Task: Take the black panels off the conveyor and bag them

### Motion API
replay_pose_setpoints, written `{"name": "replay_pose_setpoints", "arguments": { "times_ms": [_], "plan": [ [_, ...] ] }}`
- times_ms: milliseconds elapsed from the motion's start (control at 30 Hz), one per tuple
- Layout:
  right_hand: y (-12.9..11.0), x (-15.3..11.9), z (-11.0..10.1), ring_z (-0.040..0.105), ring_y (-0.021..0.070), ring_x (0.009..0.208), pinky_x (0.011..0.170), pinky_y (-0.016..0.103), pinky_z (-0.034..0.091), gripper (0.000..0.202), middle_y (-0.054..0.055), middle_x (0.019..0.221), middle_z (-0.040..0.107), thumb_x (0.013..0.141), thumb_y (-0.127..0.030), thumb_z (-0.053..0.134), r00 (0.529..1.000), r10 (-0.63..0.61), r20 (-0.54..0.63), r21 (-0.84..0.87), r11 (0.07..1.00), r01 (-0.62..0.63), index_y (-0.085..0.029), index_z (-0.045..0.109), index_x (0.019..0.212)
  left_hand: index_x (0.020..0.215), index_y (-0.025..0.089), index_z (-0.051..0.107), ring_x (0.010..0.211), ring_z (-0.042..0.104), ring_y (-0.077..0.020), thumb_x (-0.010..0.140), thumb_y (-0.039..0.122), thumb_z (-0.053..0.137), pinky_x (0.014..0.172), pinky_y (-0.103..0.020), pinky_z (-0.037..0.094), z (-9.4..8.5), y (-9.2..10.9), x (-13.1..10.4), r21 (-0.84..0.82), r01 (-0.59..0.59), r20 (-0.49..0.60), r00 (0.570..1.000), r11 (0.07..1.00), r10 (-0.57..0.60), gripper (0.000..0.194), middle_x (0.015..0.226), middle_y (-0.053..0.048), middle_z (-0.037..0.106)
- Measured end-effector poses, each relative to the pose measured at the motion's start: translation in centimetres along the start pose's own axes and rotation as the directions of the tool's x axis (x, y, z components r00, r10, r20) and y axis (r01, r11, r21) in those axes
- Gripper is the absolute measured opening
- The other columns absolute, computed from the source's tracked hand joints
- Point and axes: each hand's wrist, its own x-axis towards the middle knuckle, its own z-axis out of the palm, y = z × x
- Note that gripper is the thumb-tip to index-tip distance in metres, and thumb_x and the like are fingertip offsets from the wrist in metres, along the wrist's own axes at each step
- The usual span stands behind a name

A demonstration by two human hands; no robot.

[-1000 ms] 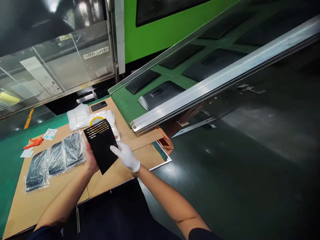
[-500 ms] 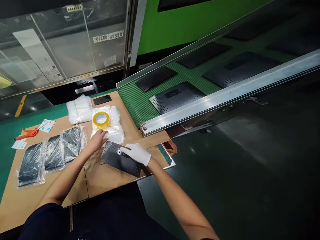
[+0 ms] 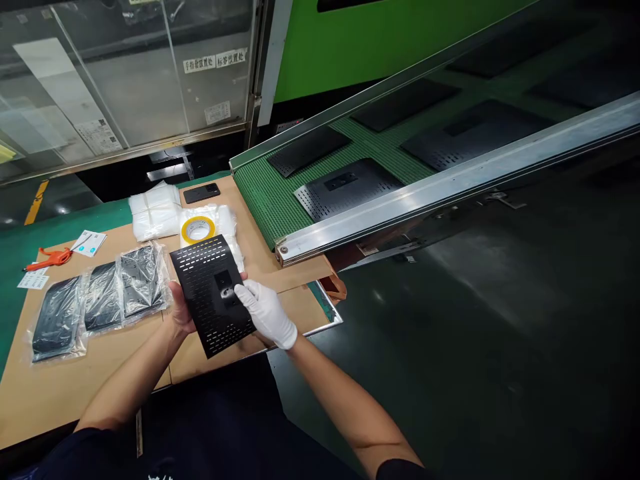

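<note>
A black slotted plastic panel (image 3: 207, 287) is held up, tilted, above the cardboard-covered table. My right hand (image 3: 267, 312), in a white glove, grips its right edge with the thumb near the recess in the middle. My bare left hand (image 3: 181, 310) supports the left edge, its thumb showing and most fingers hidden behind the panel. Just beyond the panel, a roll of yellow tape (image 3: 198, 231) lies on a stack of clear plastic bags (image 3: 227, 223). Several bagged black panels (image 3: 103, 297) lie in a row to the left.
A green conveyor belt (image 3: 260, 203) with several black panels slopes down to the table from the right, edged by a metal rail (image 3: 400, 200). At the back lie a phone (image 3: 202, 193) and tied bags (image 3: 155, 212). An orange tool (image 3: 50, 258) and label cards (image 3: 90, 243) lie left.
The panel has been lifted from the table and turned more upright. My left hand has moved from the plastic bags to the panel's left edge; my right hand keeps its hold.
</note>
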Motion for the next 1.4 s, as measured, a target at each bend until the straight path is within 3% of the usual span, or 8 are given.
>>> {"name": "replay_pose_setpoints", "arguments": {
  "times_ms": [133, 200, 333, 467, 733, 1000, 1233, 1400],
  "plan": [
    [-2.1, -0.6, -2.0, 0.055, 0.0143, 0.059, 0.063, 0.030, 0.049, 0.053, -0.002, 0.061, 0.059, 0.094, -0.065, 0.062, 0.988, -0.096, 0.121, -0.034, 0.994, 0.101, -0.022, 0.061, 0.063, 0.147, 0.017, 0.056, 0.150, 0.039, -0.0477, 0.059, 0.102, 0.058, 0.123, -0.066, 0.032, 2.5, 1.1, -0.7, -0.008, -0.021, 0.034, 0.999, 1.000, 0.021, 0.122, 0.152, -0.020, 0.058],
    [-3.3, -0.5, -3.1, 0.060, 0.0148, 0.059, 0.063, 0.031, 0.052, 0.043, -0.001, 0.064, 0.066, 0.092, -0.059, 0.070, 0.987, -0.140, 0.079, 0.000, 0.990, 0.140, -0.021, 0.070, 0.070, 0.147, 0.016, 0.055, 0.151, 0.037, -0.0488, 0.061, 0.103, 0.053, 0.124, -0.067, 0.029, 3.4, 1.5, -1.1, -0.027, -0.030, 0.056, 0.998, 0.999, 0.031, 0.122, 0.149, -0.022, 0.059],
    [-5.5, 0.2, -3.8, 0.074, 0.0188, 0.089, 0.090, 0.037, 0.062, 0.040, 0.005, 0.107, 0.080, 0.082, -0.048, 0.085, 0.966, -0.214, -0.144, 0.174, 0.956, 0.237, -0.026, 0.076, 0.113, 0.141, 0.013, 0.057, 0.144, 0.045, -0.0516, 0.061, 0.106, 0.043, 0.119, -0.072, 0.031, 5.1, 1.6, -2.2, -0.024, 0.043, 0.136, 0.990, 0.999, -0.039, 0.124, 0.134, -0.025, 0.067],
    [-7.1, 0.5, -3.2, 0.072, 0.0243, 0.115, 0.104, 0.043, 0.061, 0.055, 0.006, 0.132, 0.074, 0.080, -0.048, 0.087, 0.968, -0.250, -0.007, 0.352, 0.906, 0.236, -0.029, 0.072, 0.130, 0.140, 0.013, 0.059, 0.134, 0.054, -0.0525, 0.056, 0.108, 0.044, 0.113, -0.072, 0.039, 6.5, 1.0, -3.0, -0.024, 0.188, 0.267, 0.948, 0.982, -0.175, 0.128, 0.127, -0.023, 0.069],
    [-8.1, -0.7, -3.9, 0.075, 0.0261, 0.115, 0.107, 0.046, 0.060, 0.050, 0.005, 0.123, 0.079, 0.081, -0.045, 0.087, 0.955, -0.282, 0.091, 0.429, 0.877, 0.218, -0.025, 0.076, 0.125, 0.140, 0.016, 0.061, 0.127, 0.059, -0.0531, 0.050, 0.111, 0.042, 0.109, -0.076, 0.040, 7.0, -0.1, -3.2, -0.042, 0.257, 0.326, 0.917, 0.965, -0.230, 0.132, 0.126, -0.023, 0.069],
    [-7.7, -0.6, -4.3, 0.080, 0.0245, 0.098, 0.095, 0.043, 0.066, 0.027, 0.004, 0.105, 0.083, 0.081, -0.044, 0.085, 0.936, -0.349, -0.047, 0.320, 0.882, 0.345, -0.024, 0.083, 0.100, 0.134, 0.018, 0.066, 0.122, 0.063, -0.0495, 0.051, 0.109, 0.046, 0.102, -0.068, 0.052, 8.8, -1.2, -4.0, -0.049, 0.273, 0.310, 0.918, 0.961, -0.246, 0.125, 0.124, -0.022, 0.071],
    [-7.8, -0.6, -4.5, 0.080, 0.0267, 0.100, 0.093, 0.044, 0.067, 0.045, 0.006, 0.108, 0.083, 0.073, -0.053, 0.089, 0.944, -0.327, 0.040, 0.348, 0.890, 0.294, -0.023, 0.083, 0.106, 0.136, 0.017, 0.064, 0.125, 0.061, -0.0514, 0.055, 0.109, 0.041, 0.101, -0.072, 0.049, 8.6, -1.5, -4.3, -0.076, 0.269, 0.318, 0.919, 0.960, -0.232, 0.125, 0.125, -0.022, 0.070],
    [-7.6, -0.3, -3.9, 0.080, 0.0262, 0.095, 0.091, 0.043, 0.067, 0.038, 0.005, 0.098, 0.084, 0.076, -0.060, 0.084, 0.945, -0.320, -0.066, 0.308, 0.894, 0.324, -0.025, 0.084, 0.092, 0.137, 0.017, 0.064, 0.124, 0.061, -0.0506, 0.055, 0.109, 0.041, 0.101, -0.072, 0.049, 8.8, -1.7, -4.5, -0.079, 0.275, 0.325, 0.916, 0.958, -0.236, 0.125, 0.126, -0.023, 0.069]
  ]
}}
